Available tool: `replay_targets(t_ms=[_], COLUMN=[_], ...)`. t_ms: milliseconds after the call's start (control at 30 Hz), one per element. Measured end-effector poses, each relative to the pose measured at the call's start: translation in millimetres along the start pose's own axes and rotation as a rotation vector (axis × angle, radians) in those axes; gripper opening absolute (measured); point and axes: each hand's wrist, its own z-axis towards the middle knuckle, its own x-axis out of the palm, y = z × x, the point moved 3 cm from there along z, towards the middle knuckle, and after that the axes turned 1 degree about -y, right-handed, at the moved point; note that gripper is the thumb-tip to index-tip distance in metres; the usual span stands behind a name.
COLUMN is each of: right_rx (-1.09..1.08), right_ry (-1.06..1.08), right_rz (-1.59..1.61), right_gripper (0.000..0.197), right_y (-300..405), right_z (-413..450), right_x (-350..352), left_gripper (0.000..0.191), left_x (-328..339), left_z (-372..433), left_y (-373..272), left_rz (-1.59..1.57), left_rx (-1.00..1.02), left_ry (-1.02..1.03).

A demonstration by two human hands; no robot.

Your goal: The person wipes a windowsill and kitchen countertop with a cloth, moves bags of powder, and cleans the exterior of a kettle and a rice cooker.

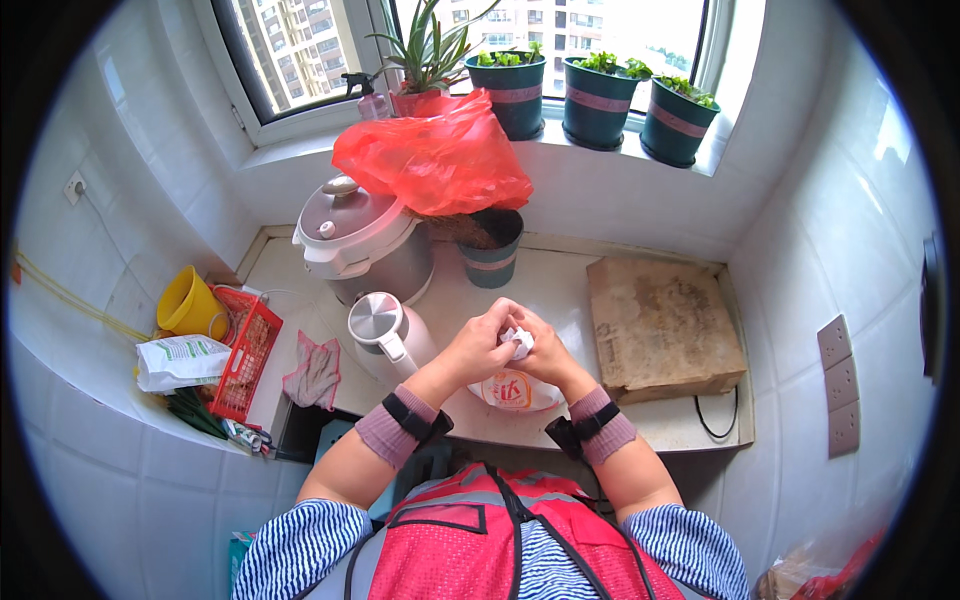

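My left hand (pixel 478 343) and my right hand (pixel 549 351) meet over the front of the counter. Between them they pinch the bunched white top of a plastic bag (pixel 512 390), which bears red and orange printing. The bag's body sits on the counter below my hands, partly hidden by them. Left of the bag stands a pale vacuum jug (pixel 409 337) with a metal-topped lid, close to my left forearm. Beyond my hands is a green plastic flowerpot (pixel 492 262) with dark soil or plant matter at its rim.
An electric pressure cooker (pixel 375 255) stands behind the jug, partly under a red plastic bag (pixel 442 161). On the right lies a stained cardboard box (pixel 664 326). At left are a mesh cloth (pixel 313 371), a red basket (pixel 244 360) and a yellow pot (pixel 184 304). Potted plants (pixel 600 105) line the windowsill.
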Motion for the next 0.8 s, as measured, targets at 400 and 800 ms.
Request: replay_targets(t_ms=[400, 800], right_rx=[0.085, 0.227], right_ry=[-0.195, -0.546], right_rz=[-0.173, 0.2], right_gripper=[0.02, 0.014], right_y=[3.2, 113.9], right_z=[3.1, 19.4], right_x=[-6.6, -61.2], left_gripper=[0.021, 0.014], left_x=[-19.7, -129.0], left_z=[-54.9, -217.5], left_y=[6.1, 106.3], left_rz=[-0.235, -0.394], left_rx=[0.019, -0.339], left_ry=[-0.252, -0.423])
